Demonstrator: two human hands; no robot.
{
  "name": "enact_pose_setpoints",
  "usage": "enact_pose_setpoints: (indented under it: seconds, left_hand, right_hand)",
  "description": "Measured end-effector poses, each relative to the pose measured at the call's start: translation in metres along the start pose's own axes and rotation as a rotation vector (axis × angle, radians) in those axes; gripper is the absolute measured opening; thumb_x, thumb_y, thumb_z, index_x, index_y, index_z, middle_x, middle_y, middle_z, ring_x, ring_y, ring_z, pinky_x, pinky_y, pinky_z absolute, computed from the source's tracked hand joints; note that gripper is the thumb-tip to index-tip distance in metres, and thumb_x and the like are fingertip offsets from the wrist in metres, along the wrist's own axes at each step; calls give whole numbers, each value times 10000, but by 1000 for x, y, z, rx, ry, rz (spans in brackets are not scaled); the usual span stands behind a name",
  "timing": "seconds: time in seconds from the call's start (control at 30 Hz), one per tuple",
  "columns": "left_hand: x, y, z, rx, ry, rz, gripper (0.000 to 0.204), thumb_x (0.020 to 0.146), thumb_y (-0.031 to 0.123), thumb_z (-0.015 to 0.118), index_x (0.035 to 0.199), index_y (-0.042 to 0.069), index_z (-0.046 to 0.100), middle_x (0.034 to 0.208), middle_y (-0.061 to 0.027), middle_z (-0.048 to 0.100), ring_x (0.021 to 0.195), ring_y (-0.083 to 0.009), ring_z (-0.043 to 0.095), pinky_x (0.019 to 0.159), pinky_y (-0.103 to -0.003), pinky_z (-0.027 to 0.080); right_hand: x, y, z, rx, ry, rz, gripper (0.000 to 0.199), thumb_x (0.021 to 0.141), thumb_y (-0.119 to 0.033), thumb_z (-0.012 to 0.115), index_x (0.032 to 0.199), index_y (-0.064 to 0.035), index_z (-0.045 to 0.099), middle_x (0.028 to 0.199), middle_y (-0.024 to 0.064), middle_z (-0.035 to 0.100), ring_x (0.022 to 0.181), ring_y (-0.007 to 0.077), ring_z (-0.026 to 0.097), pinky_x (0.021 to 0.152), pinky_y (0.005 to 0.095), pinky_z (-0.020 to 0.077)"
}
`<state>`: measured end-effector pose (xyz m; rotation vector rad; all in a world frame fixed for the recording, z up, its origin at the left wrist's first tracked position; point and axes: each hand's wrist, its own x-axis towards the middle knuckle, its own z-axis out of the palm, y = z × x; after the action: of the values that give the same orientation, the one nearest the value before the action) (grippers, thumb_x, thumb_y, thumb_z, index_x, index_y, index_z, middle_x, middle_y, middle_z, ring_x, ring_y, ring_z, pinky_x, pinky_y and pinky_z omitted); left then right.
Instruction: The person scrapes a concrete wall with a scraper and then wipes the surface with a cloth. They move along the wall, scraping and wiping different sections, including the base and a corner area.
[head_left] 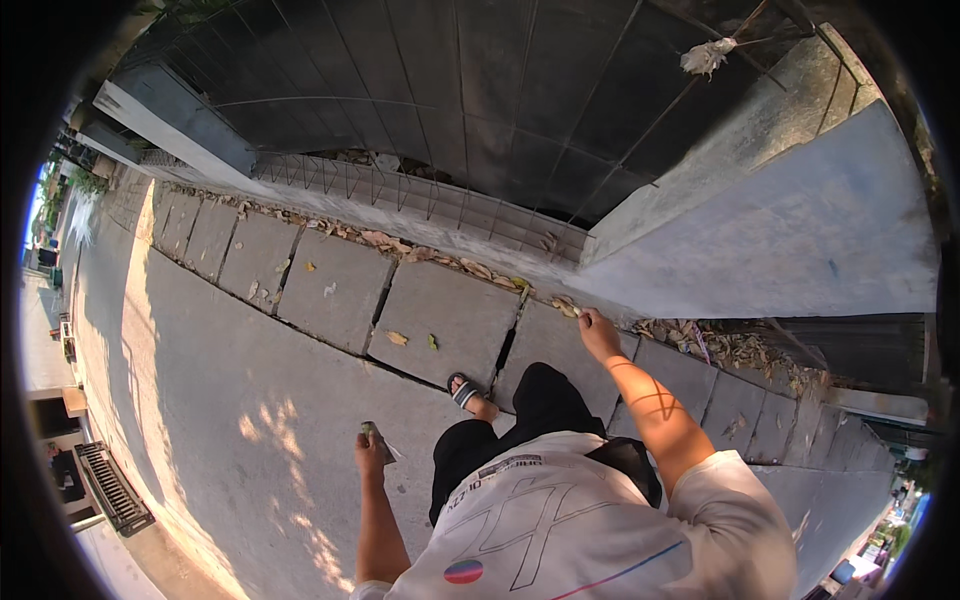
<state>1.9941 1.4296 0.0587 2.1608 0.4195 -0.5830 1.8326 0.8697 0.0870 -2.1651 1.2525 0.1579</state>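
Note:
My left hand (pixel 369 455) hangs low over the concrete road, its fingers closed around a small thin green-and-grey thing (pixel 380 440) whose kind I cannot make out. My right hand (pixel 597 334) reaches out over the paving slabs towards the foot of the wall. Its fingers are pinched together, and whatever is between them is too small to name. Just beyond those fingertips lie dry brown leaves (pixel 565 304) along the wall's base. A yellow leaf (pixel 396 338) and a green leaf (pixel 433 342) rest on a slab ahead of my sandalled foot (pixel 464 390).
A low wall with dark panels and a wire grid (pixel 460 110) runs along the far side. A pale concrete pillar (pixel 770 230) juts out at the right, with more dry leaves (pixel 750 348) below it. Dark gaps (pixel 508 348) separate the slabs. A metal grate (pixel 113 487) lies far left.

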Motion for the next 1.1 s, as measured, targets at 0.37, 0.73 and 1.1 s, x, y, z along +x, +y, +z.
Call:
enact_pose_setpoints:
  seconds: [0.37, 0.73, 1.1]
  left_hand:
    - [49, 26, -34, 56, -98, 11, 243, 987, 232, 568, 919, -1, 561, 799, -79, 642, 710, -146, 584, 648, -320, 474]
    - [-1, -53, -60, 339, -16, -160, 287, 953, 244, 593, 804, 8, 527, 710, -184, 603, 634, -294, 567, 618, -425, 466]
    - [68, 134, 34, 244, -245, -10, 265, 984, 250, 557, 905, -2, 546, 809, -154, 673, 750, -219, 650, 671, -352, 486]
  right_hand:
    - [139, -75, 14, -120, 146, 93, 456, 969, -461, 427, 1252, -150, 604, 1092, 188, 689, 1025, 403, 644, 873, 485, 513]
    - [238, -71, 32, -304, -16, 95, 466, 975, -463, 421, 1277, -158, 602, 1196, 159, 661, 1112, 357, 620, 931, 452, 495]
    - [200, -81, 13, -288, 4, 49, 344, 926, -423, 512, 1113, -186, 679, 984, 166, 711, 933, 388, 666, 815, 471, 529]
